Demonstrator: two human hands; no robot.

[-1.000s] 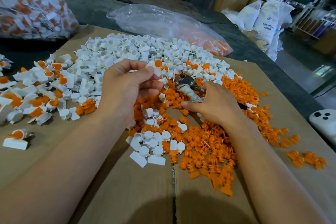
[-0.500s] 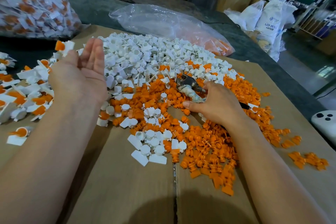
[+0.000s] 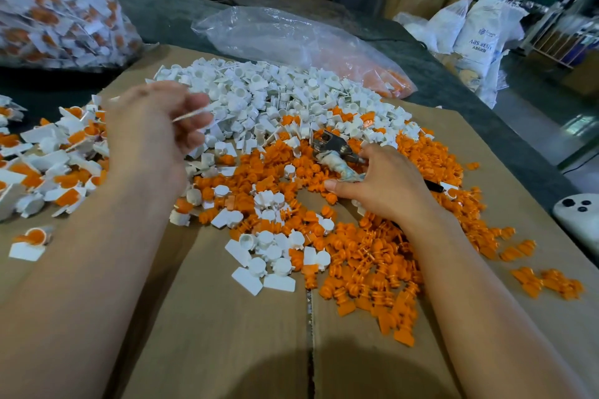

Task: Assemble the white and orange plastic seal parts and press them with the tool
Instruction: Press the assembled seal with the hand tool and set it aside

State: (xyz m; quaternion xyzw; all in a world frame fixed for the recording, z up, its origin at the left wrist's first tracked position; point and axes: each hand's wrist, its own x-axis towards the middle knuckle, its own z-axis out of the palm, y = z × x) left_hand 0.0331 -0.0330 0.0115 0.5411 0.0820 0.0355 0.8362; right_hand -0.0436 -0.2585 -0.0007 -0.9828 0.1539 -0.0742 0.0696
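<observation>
A heap of white seal parts [image 3: 275, 97] lies at the far middle of the cardboard sheet [image 3: 227, 334]. Loose orange seal parts [image 3: 372, 262] spread in front of it and to the right. My left hand [image 3: 152, 129] hovers blurred over the left edge of the white heap, fingers curled around a thin white seal part [image 3: 191, 115]. My right hand [image 3: 385, 185] rests on the orange parts and grips the pressing tool [image 3: 334, 155] by its cloth-wrapped handle, metal jaws pointing away. Assembled white-and-orange seals [image 3: 48, 165] are piled at the left.
A clear plastic bag with orange parts [image 3: 308, 42] lies behind the white heap. A big bag of assembled seals [image 3: 48, 3] stands at the far left. A white device [image 3: 580, 220] sits at the right edge. Sacks [image 3: 479, 36] and cartons stand beyond the dark table.
My left hand held an assembled seal by the tool, flung it open-palmed onto the left pile, and has swung back over the white heap with fingers curled. My right hand stayed on the tool.
</observation>
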